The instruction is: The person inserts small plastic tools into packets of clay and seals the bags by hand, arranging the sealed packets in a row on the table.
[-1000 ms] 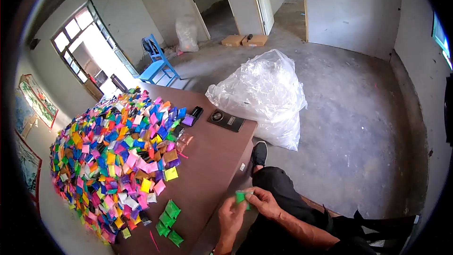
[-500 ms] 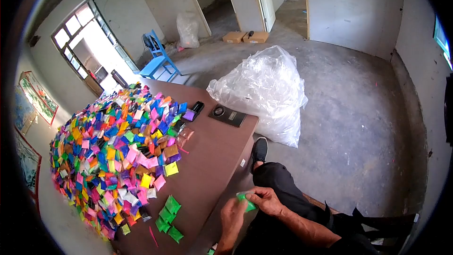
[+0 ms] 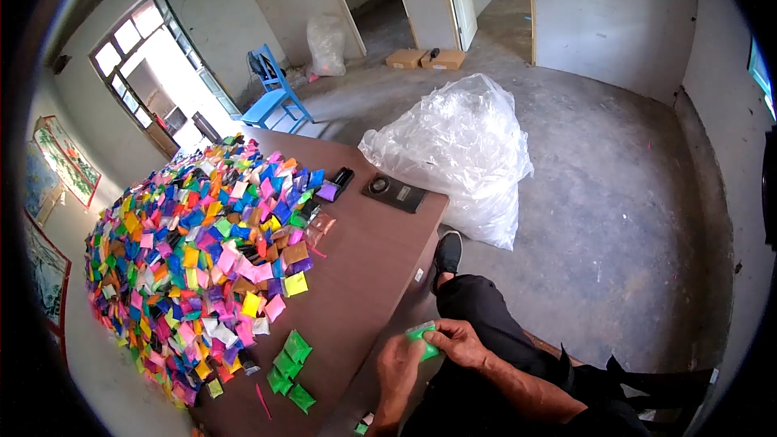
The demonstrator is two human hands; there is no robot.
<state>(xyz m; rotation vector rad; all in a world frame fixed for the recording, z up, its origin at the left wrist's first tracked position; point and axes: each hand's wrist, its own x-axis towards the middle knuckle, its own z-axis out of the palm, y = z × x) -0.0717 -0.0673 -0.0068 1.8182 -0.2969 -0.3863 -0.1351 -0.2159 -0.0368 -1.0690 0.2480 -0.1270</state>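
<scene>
Between my two hands, above my lap, is a small green packet with a clear strip along its top. My left hand grips its left side, fingers closed. My right hand pinches the right side with thumb and fingers. Several similar green packets lie on the brown table to the left of my hands. Beyond them spreads a large heap of small packets in many colours. A thin pink strip lies near the green packets.
A dark flat device with a round dial sits at the table's far right corner. Past that edge a big clear plastic bag stands on the floor. Farther back are a blue chair, cardboard boxes and another plastic bag.
The green packet has turned slightly in my hands, and more of its clear top strip shows. Both hands stay on it. The whole view has shifted a little.
</scene>
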